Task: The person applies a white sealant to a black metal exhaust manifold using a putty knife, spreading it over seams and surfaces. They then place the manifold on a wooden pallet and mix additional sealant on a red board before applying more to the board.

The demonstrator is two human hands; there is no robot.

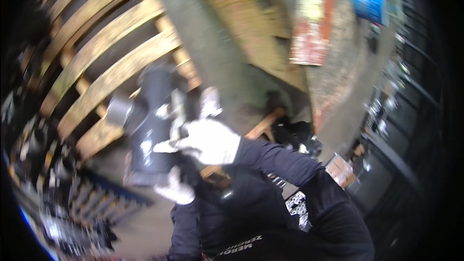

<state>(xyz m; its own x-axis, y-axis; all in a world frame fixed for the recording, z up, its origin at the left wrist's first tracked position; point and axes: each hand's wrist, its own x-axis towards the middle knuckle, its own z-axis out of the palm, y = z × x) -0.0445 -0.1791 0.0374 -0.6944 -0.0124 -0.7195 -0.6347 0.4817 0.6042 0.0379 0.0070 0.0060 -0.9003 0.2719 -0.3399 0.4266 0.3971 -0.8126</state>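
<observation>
A thick black pipe fitting [152, 137] with a short grey side branch [120, 110] lies lengthwise in front of me, beside a wooden pallet. My left hand [176, 189], in a white glove, grips its near end; part of the fingers is hidden. Across its right side reaches my right hand [210, 140], also gloved in white. The fingers there are spread, with one fingertip against the black wall and the thumb standing away. A pale narrow shape along the fitting by these fingers is too blurred to name.
Slatted wooden pallet [113, 70] at the far left. Several dark pipe parts [36, 142] crowd the left edge. Brown boards [241, 24] lie on the floor ahead, with a red-and-white worn panel [311, 24] beyond. A blue container [367, 5] stands far right; a small cardboard box [340, 170] sits at right.
</observation>
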